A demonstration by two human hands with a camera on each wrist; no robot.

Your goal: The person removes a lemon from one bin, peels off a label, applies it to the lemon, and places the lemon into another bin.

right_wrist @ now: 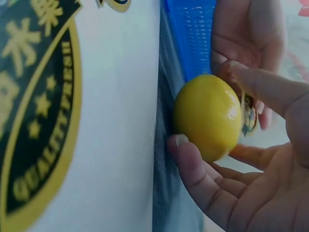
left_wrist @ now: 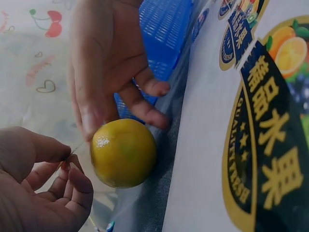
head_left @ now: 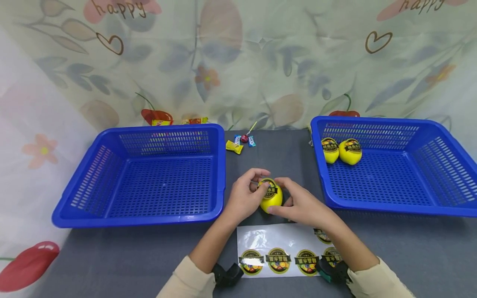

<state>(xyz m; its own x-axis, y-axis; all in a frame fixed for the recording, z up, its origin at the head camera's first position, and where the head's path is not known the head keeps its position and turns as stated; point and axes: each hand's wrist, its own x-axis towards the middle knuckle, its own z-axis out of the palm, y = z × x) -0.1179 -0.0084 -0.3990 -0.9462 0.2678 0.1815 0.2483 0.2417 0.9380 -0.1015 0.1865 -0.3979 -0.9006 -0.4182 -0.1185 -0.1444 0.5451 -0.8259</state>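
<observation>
A smooth yellow lemon is between the two hands, above the dark tabletop. My right hand holds it from the side, with thumb and fingers around it in the right wrist view. My left hand pinches a round black-and-gold fruit sticker by its edge, close against the lemon. Seen from the left wrist, the sticker is nearly edge-on between thumb and fingers. Whether it touches the peel I cannot tell. Just below the hands lies a white sticker sheet bearing several more of these labels.
To the left stands a blue plastic basket. Another blue basket on the right holds two stickered lemons. Small wrapped candies and a lollipop lie at the back, before a patterned curtain.
</observation>
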